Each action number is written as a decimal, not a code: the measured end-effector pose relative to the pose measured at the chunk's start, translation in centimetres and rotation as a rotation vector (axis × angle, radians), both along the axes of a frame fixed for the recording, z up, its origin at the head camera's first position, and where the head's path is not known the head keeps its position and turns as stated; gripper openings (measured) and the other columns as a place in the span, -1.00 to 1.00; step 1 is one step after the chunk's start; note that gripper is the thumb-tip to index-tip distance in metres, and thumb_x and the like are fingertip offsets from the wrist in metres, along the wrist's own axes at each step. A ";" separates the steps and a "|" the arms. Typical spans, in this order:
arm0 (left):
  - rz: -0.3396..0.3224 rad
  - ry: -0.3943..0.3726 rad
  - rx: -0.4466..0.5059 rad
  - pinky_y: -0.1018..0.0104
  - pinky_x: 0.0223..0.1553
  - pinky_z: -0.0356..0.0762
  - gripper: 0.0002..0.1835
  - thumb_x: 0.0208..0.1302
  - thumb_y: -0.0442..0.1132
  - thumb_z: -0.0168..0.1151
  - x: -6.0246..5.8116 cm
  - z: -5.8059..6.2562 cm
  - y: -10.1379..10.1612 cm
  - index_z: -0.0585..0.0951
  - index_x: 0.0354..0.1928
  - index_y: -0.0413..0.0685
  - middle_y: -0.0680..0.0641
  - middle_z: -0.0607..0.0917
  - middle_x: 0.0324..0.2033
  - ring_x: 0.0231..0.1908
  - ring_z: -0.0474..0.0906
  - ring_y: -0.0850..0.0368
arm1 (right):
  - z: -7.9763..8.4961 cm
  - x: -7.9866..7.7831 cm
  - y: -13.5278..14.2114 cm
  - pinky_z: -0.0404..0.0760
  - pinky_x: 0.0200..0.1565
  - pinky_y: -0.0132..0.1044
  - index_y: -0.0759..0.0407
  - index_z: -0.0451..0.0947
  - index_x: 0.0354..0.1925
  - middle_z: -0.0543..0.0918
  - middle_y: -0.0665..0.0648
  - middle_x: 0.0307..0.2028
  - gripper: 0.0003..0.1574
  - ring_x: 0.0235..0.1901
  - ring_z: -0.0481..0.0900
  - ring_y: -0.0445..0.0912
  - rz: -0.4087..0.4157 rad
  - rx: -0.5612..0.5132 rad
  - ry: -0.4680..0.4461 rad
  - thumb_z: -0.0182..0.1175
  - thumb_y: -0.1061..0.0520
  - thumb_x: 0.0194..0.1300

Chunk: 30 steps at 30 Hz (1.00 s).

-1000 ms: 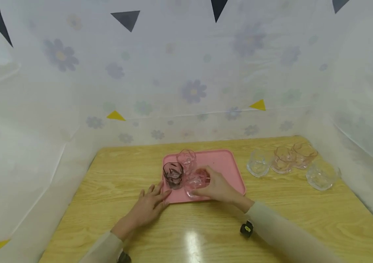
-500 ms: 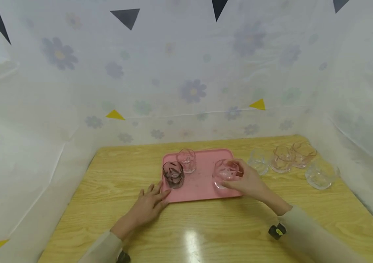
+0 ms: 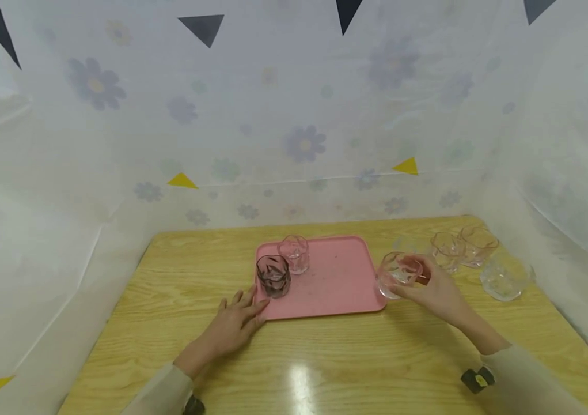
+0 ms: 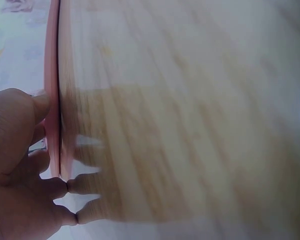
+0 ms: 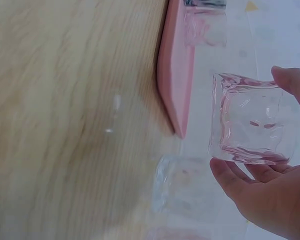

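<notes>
My right hand grips a pale pink glass just off the tray's right edge. In the right wrist view, the thumb and fingertips hold opposite sides of this glass, which appears raised off the table. My left hand lies with spread fingers at the front left corner of a pink tray. Its thumb touches the tray rim in the left wrist view. On the tray's left part stand a smoky grey glass and, behind it, a pink glass.
A clear glass, partly hidden by the held one, stands right of the tray. Farther right are two pinkish glasses and another clear glass. White cloth walls enclose the wooden table.
My right hand has carried the pink glass rightward, from beside the grey glass, across the tray and past its right edge. My left hand has stayed at the tray corner.
</notes>
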<state>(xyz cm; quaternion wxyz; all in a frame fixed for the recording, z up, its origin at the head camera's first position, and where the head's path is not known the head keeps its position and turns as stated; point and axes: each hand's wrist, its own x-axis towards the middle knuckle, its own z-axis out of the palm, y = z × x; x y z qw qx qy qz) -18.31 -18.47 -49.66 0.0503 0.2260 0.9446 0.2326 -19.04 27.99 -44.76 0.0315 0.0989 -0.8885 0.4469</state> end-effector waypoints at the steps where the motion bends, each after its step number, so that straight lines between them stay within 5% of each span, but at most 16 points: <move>1: -0.001 0.000 0.003 -0.71 0.44 -0.19 -0.48 0.66 0.00 0.05 0.0 0.0 0.0 0.48 0.51 0.00 -0.32 0.11 0.63 0.55 0.03 -0.61 | -0.1 0.1 0.5 0.63 -0.02 -0.51 0.20 0.33 0.44 0.52 0.33 0.38 -0.13 0.26 0.59 0.28 -0.010 0.004 -0.003 0.47 -0.06 0.36; 9: -0.003 0.007 0.000 -0.70 0.44 -0.20 -0.48 0.65 0.01 0.05 -0.1 -0.3 0.1 0.48 0.51 0.01 -0.32 0.11 0.63 0.55 0.03 -0.62 | -0.8 1.0 4.1 0.69 -0.09 -0.50 0.23 0.31 0.46 0.47 0.39 0.39 -0.09 0.06 0.68 -0.19 -0.080 0.013 -0.030 0.47 -0.06 0.37; 15: 0.003 0.007 0.004 -0.70 0.45 -0.20 -0.48 0.65 0.00 0.06 0.0 -0.3 0.1 0.48 0.51 0.01 -0.33 0.12 0.62 0.55 0.02 -0.61 | -1.4 1.6 6.4 0.68 -0.19 -0.50 0.29 0.23 0.51 0.44 0.52 0.36 0.01 0.19 0.62 0.36 -0.154 0.062 -0.060 0.45 -0.12 0.37; 18: 0.001 0.009 0.005 -0.70 0.44 -0.19 -0.48 0.65 0.00 0.06 0.0 -0.2 0.0 0.48 0.50 -0.01 -0.33 0.12 0.62 0.55 0.03 -0.62 | -1.7 1.7 7.4 0.66 -0.22 -0.52 0.35 0.16 0.55 0.41 0.55 0.34 0.08 0.23 0.54 0.45 -0.183 0.061 -0.078 0.44 -0.14 0.39; 22: 0.004 0.000 0.007 -0.70 0.44 -0.18 -0.48 0.65 0.01 0.05 0.1 -0.1 0.0 0.48 0.51 0.00 -0.31 0.12 0.63 0.55 0.03 -0.62 | -2.2 1.7 8.6 0.69 -0.29 -0.46 0.41 0.16 0.54 0.43 0.47 0.26 0.08 0.03 0.63 -0.13 -0.231 0.063 -0.061 0.43 -0.12 0.39; 25: 0.006 -0.010 0.010 -0.70 0.45 -0.19 -0.48 0.66 0.01 0.05 0.1 0.0 0.1 0.47 0.51 0.02 -0.30 0.11 0.63 0.55 0.03 -0.62 | -2.6 1.7 9.3 0.68 -0.34 -0.44 0.41 0.19 0.52 0.47 0.42 0.21 0.07 -0.17 0.42 -0.56 -0.263 0.083 -0.032 0.44 -0.13 0.38; 30: 0.008 -0.010 0.010 -0.70 0.45 -0.20 -0.48 0.66 0.01 0.05 0.1 0.0 0.1 0.47 0.52 0.02 -0.30 0.11 0.64 0.55 0.02 -0.62 | -3.0 1.6 10.1 0.66 -0.34 -0.47 0.41 0.17 0.55 0.47 0.41 0.23 0.10 -0.17 0.29 -0.67 -0.280 0.093 -0.038 0.43 -0.15 0.39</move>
